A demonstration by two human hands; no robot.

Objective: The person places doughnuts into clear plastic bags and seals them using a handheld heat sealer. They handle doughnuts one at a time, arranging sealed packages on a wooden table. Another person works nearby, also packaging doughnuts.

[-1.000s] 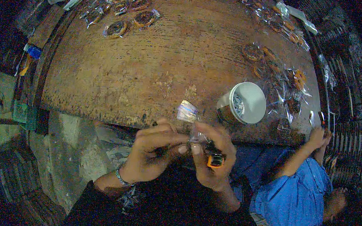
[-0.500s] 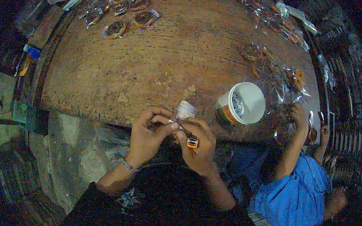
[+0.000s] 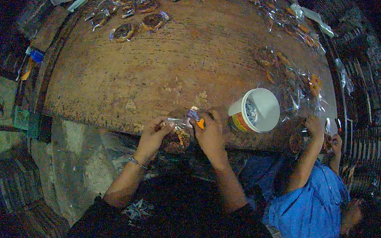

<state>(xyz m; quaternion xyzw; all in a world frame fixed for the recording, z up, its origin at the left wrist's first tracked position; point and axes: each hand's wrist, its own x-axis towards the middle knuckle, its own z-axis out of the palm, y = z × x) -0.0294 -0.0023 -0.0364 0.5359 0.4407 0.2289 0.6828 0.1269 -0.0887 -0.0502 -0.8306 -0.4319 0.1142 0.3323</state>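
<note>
At the near edge of the table, my left hand is closed, pinching the gathered top of a clear plastic bag. Something round and brown with a yellowish rim shows inside the bag, hanging below my fingers. My right hand is closed around an orange lighter, close to the right of the bag's mouth. A small whitish slip with dark marks shows by my right fingertips; whether they touch it cannot be made out.
A white bucket with small whitish pieces inside stands right of my hands. Bagged round brown items lie at the far left, and more plastic-wrapped pieces line the right side. A co-worker in blue works at the right edge.
My hands have moved apart slightly. The lighter has risen toward the table edge, and the bag with its round brown contents now shows between my hands.
</note>
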